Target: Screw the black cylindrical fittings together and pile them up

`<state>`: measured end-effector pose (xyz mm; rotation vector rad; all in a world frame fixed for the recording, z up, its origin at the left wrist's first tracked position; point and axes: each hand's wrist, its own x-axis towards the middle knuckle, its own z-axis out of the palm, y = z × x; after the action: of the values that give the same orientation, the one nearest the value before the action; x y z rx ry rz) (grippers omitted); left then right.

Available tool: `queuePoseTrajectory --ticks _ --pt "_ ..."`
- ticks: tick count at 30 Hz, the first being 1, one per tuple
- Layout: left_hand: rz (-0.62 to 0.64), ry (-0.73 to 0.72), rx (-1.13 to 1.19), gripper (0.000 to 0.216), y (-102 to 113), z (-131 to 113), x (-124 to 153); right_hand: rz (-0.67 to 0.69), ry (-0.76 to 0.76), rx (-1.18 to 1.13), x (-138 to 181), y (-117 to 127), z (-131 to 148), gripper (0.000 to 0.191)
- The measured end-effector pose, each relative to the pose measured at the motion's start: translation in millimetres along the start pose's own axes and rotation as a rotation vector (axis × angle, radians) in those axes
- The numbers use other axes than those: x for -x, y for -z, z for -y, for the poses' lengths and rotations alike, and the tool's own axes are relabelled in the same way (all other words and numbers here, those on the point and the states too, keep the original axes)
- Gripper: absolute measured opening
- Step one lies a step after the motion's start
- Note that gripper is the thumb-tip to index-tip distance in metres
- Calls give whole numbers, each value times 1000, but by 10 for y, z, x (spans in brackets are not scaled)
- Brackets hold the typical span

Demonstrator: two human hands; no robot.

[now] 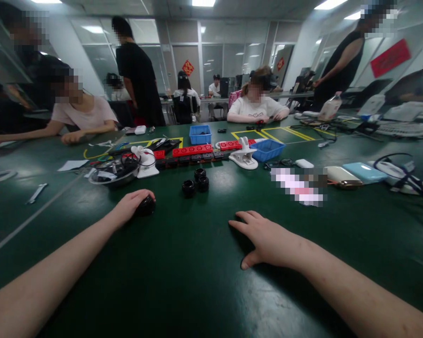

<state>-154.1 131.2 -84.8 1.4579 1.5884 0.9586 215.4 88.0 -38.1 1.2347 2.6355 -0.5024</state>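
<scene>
My left hand [132, 205] curls over a black round piece [147, 206] that sits on the green table [183, 263]. Its fingers cover part of that piece, so I cannot make out its exact kind. To its right, three glossy black pieces, a left one [188, 188], a back one [199, 174] and a right one [203, 183], form a tight cluster; they look short and cylindrical. My right hand [264, 238] lies palm down with fingers spread and thumb apart. It holds nothing.
A metal bowl [114, 177] of dark items stands beyond my left hand. Red power strips [192, 150], a white clip [245, 157] and blue bins [268, 150] [200, 135] line the middle. A wrench [37, 193] lies left; a light-blue case [364, 172] and cables are right. People sit opposite.
</scene>
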Motion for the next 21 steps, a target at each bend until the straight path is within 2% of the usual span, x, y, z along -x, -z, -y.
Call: queuePoseTrajectory --ticks 5,8,11,17,21 --pt "16 20 -120 37 117 19 746 -7 2 -12 21 -6 -9 92" --pt "26 -5 -163 39 20 29 1091 -26 7 -11 39 -19 -6 91" --pt "83 -101 -230 38 -156 -1 1336 -78 32 14 35 -52 -5 88" --pt "325 -257 -246 43 -546 -238 1493 -323 129 -72 -100 -171 -48 63" --pt "426 -413 -263 42 -832 -468 1414 -386 144 -113 -180 -222 -81 50"
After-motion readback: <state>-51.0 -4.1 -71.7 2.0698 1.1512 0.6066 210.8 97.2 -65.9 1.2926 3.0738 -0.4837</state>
